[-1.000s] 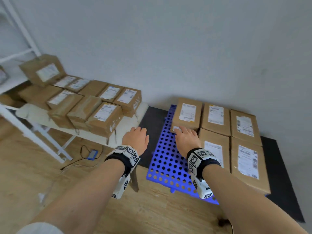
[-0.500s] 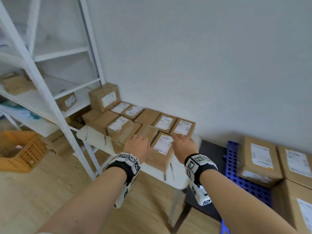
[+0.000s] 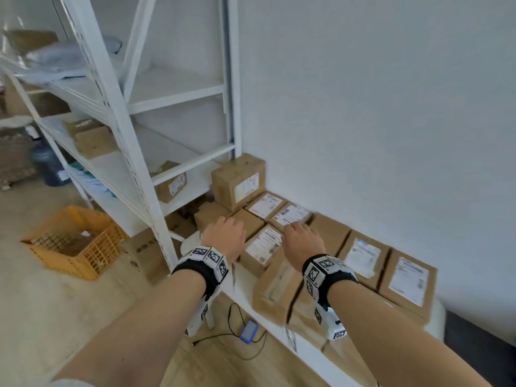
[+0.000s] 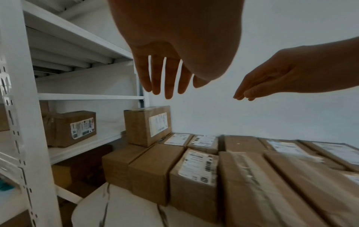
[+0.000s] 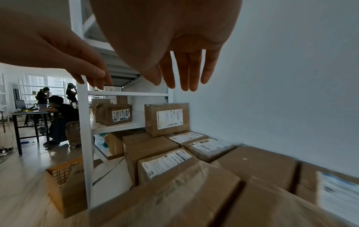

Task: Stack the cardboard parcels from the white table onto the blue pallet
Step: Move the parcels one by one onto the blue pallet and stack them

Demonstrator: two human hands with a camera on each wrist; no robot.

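Both hands are reaching empty, fingers straight: left hand (image 3: pixel 224 236) at 11 o'clock of labelled parcel (image 3: pixel 264 244), right hand (image 3: pixel 300 241) at 3. Next, I think, gripping its two sides.

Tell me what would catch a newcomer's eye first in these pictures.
Two bare hands, the left hand and right hand, reach open-fingered over brown cardboard parcels packed on the white table against the wall. A tall white shelving rack rises on the left, with an orange crate on the floor beside it.
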